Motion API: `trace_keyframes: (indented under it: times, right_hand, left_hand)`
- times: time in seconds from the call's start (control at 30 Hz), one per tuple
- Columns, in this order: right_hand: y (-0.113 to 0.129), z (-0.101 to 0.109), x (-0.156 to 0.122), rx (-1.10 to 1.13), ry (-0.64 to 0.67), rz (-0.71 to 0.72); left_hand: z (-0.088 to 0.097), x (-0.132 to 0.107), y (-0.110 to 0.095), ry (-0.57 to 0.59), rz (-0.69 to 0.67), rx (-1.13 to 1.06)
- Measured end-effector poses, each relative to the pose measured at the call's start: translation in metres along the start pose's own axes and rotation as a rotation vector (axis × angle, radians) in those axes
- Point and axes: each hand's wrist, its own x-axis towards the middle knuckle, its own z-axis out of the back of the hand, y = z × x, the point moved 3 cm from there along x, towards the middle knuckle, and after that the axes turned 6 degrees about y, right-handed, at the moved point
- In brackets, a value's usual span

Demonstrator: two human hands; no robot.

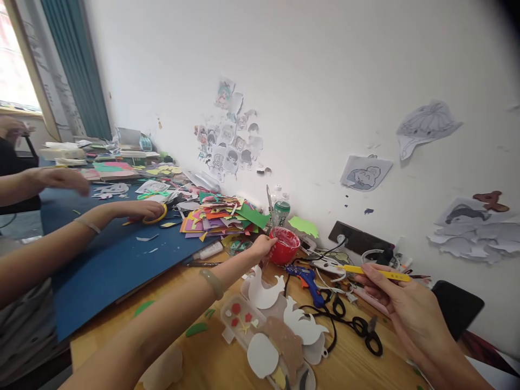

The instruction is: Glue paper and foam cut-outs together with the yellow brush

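Observation:
My left hand [263, 247] reaches forward and pinches the rim of a small red cup [285, 245] holding whitish paste. A pale bangle sits on that wrist. My right hand [400, 302] is closed on a thin yellow stick [376, 272], held level above the cables. Below and between my hands lie white bird-shaped cutouts [266, 293] and a brown cutout on a clear plastic tray [239, 322] with small red pieces.
A blue glue gun [305, 279], black scissors [365, 331] and cables lie on the wooden table. A pile of coloured paper scraps [219, 216] and a green can [281, 211] stand behind. Another person's hands [142, 210] work on blue card [114, 260] at left. Drawings hang on the wall.

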Motion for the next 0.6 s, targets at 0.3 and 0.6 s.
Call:
trace_keyframes:
  times: [0.3,0.6]
  right_hand:
    - [0.018,-0.012,-0.012,-0.042,0.041,0.031]
    - [0.024,-0.064,-0.04,-0.555,0.254,0.29]
  left_hand:
    - [0.029,-0.07,-0.017,0.078,-0.091,0.087]
    - [0.035,-0.145,0.017,0.158,-0.095,0.033]
